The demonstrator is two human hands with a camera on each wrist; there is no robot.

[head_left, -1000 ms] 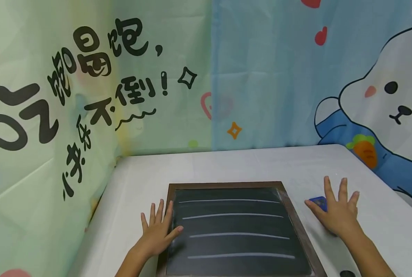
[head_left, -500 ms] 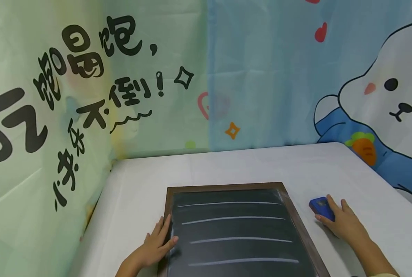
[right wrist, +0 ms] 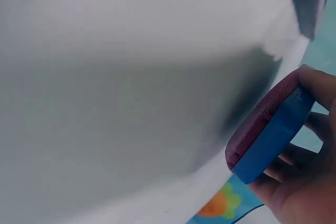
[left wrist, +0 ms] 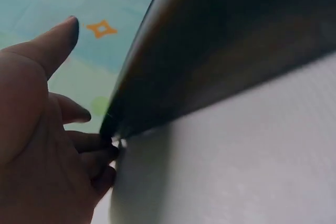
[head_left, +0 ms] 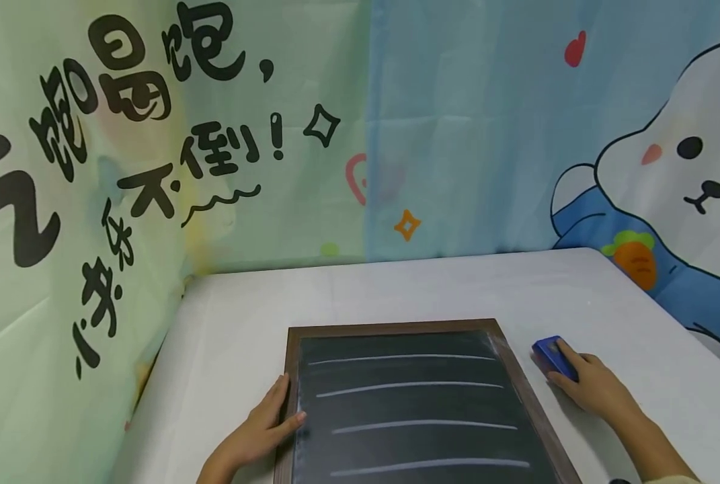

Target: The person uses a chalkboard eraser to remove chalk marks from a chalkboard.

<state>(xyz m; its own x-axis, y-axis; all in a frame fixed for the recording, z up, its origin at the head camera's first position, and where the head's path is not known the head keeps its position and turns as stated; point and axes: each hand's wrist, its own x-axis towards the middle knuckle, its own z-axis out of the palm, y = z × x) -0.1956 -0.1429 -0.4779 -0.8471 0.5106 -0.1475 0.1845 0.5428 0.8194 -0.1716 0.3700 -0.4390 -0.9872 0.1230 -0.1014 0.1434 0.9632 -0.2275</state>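
A chalkboard (head_left: 408, 403) with a brown wooden frame carries several white chalk lines. At its left side, my left hand (head_left: 255, 430) holds the frame, the thumb over the front and the fingers along the outer edge. Seen from the left wrist, the fingers of that hand (left wrist: 58, 135) curl against the board's edge (left wrist: 210, 61). My right hand (head_left: 595, 386) grips a blue chalkboard eraser (head_left: 554, 356) to the right of the board. In the right wrist view the eraser (right wrist: 273, 135) is tilted, its maroon felt pad turned to the white surface and apart from it.
A white-covered table (head_left: 360, 292) lies under everything. Behind it hangs a printed curtain (head_left: 456, 134), green with black lettering on the left and blue with a white cartoon animal on the right. A dark round spot (head_left: 620, 481) shows at the bottom edge near the right arm.
My right hand has come down from spread fingers over the eraser to gripping and lifting it. My left hand has drawn its fingers in from the board's face to its frame edge.
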